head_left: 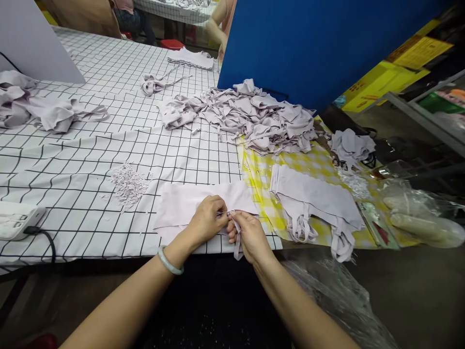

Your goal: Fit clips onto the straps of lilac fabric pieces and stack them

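Note:
A pale lilac strappy top (181, 201) lies flat at the front edge of the table, its body stretched out behind my hands. My left hand (208, 219) is closed in a pinch on a thin part of the strap, its wrist wearing a pale green bangle. Close beside it, my right hand (250, 233) pinches the same narrow strap (238, 240), whose loop hangs down below the fingers. A tiny light piece shows between the fingertips, too small to name. To the right, a neat stack of similar tops (316, 194) lies with its straps hanging towards the edge.
A heap of lilac garments (261, 116) sits further back, before a blue panel (290, 48). Small fabric scraps (129, 186) lie left of my hands. A white power bank (18, 220) with a black cable is at far left. Another person's arm (218, 31) shows behind.

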Tool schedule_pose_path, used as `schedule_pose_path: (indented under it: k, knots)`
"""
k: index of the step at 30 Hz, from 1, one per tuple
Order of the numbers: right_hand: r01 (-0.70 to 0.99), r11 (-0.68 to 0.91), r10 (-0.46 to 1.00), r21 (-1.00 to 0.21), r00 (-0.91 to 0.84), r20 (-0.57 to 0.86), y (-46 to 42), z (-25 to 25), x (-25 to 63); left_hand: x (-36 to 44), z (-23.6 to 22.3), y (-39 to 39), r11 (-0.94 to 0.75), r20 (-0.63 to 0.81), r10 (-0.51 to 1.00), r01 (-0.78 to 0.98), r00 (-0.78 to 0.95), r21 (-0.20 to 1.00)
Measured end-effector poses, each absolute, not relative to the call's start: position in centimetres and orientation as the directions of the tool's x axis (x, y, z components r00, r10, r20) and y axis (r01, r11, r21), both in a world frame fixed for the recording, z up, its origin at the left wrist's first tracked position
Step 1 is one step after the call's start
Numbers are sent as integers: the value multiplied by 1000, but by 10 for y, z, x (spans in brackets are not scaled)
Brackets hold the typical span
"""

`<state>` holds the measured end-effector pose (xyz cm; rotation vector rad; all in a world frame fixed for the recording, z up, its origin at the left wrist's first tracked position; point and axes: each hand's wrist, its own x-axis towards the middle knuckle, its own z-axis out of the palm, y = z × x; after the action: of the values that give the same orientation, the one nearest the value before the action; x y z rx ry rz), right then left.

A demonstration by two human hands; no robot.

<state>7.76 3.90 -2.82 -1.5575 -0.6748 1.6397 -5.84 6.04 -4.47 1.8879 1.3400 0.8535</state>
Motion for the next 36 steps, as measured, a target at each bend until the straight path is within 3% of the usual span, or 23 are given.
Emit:
schedule_pose_path:
  k: [7,11,15,19,22,26,29,31,33,34,36]
  knots:
    - [-96,-586,808,-805,8,-589,40,-31,77,-52,-50,60,-250,155,964,549,214,797]
    - [-84,-661,750,-745,-107,-653,37,-24,88,-63,-41,64,-341,152,917,528,368,778]
    - [22,-584,810,-811,-38,-585,4,-12,107,-77,-35,72,-481,101,825,598,556,641]
    - [159,-414,910,-896,100,-402,-51,-23,120,-71,-48,73,-472,-27,838,748,545,466]
    - [144,-386,917,-911,165,-362,-81,-49,123,-61,-57,72,-450,-55,855,792,515,412]
    - [-55,-293,914,-955,278,-297,-92,-78,135,-65,-48,78,-430,-96,846,777,525,460]
    - [18,-262,884,-965,406,-233,-94,-80,142,-100,-30,74,-384,10,865,649,501,657]
    - [115,-358,923,-927,193,-333,-95,-77,132,-130,-20,59,-361,181,918,556,352,749]
    - [122,-446,870,-887,-172,-461,-91,-75,105,-156,-15,33,-359,285,933,512,219,780]
    - [82,-483,818,-872,-314,-482,-87,-75,86,-165,-16,18,-358,292,933,496,209,791]
    - [-34,-532,773,-846,-428,-469,-75,-78,45,-176,-21,-11,-348,249,932,459,264,818]
